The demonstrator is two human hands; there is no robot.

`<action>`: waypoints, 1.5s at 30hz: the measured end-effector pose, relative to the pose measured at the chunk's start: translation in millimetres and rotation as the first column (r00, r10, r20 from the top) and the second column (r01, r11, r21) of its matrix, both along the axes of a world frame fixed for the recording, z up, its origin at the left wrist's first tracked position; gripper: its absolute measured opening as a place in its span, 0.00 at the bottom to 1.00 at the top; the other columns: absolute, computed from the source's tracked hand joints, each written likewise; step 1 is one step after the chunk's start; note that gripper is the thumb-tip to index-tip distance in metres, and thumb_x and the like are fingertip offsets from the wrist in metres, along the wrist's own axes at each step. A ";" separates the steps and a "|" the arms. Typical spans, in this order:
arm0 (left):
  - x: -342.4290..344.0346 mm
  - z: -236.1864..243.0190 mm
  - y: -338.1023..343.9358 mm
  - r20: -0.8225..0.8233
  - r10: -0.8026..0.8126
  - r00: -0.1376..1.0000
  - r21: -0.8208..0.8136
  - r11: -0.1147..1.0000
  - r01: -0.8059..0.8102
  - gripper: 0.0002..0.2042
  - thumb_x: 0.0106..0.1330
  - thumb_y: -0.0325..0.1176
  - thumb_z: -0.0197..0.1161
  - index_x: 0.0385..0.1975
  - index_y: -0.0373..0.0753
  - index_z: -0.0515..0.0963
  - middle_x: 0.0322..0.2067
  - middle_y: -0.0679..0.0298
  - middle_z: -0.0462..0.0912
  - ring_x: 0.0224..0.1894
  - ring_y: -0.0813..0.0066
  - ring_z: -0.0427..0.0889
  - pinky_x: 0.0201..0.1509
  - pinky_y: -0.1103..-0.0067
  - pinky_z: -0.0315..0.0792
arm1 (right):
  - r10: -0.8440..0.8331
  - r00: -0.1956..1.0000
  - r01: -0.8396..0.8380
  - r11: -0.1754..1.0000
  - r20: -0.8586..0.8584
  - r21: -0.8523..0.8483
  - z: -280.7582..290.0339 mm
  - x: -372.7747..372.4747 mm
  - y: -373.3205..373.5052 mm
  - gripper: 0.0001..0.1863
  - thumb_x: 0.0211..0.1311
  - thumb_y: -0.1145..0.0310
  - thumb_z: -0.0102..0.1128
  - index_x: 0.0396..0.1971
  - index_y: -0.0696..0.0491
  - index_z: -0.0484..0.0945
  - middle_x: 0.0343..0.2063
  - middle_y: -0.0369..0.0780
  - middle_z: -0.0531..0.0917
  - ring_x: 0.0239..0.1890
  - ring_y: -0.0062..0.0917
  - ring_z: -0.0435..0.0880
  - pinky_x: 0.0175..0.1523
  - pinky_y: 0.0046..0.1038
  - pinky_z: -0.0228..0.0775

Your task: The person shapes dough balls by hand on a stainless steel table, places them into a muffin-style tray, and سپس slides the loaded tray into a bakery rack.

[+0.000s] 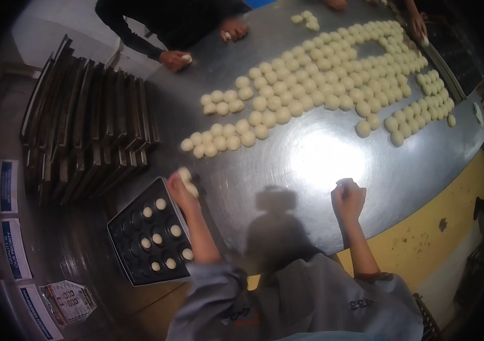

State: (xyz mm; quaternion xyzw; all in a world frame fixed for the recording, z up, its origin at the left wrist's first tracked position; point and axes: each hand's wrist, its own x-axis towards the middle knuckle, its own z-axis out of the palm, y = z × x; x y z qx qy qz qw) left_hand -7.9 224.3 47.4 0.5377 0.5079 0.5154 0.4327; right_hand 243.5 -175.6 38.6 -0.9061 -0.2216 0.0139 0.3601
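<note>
At the tray's upper right corner, my left hand (178, 192) is closed against a few pale dough balls (184, 174), partly hiding them. Below it is a dark baking tray (135, 275) with round cups; several cups hold a small dough ball (174, 231) each. My right hand (349, 199) is curled closed above the metal table (270, 176), over the bright glare. Whatever its fingers hold, if anything, is hidden. Long rows of dough balls (296, 91) lie across the far part of the table.
A stack of dark trays (88, 125) stands on edge at the left. Across the table a person in black (156, 23) handles small dough pieces. Another hand (418, 27) reaches in at the far right near more dark trays (452, 54). Yellow flooring (424, 227) shows beyond the table edge.
</note>
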 end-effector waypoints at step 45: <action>-1.4 -39.5 -160.5 -0.546 -0.420 0.725 0.179 0.786 0.591 0.05 0.57 0.31 0.70 0.32 0.42 0.84 0.41 0.61 0.86 0.49 0.60 0.83 0.62 0.66 0.74 | 0.794 0.597 -0.802 0.583 0.118 0.132 -20.7 -99.2 139.7 0.11 0.48 0.67 0.72 0.31 0.51 0.80 0.35 0.42 0.81 0.41 0.34 0.81 0.44 0.35 0.72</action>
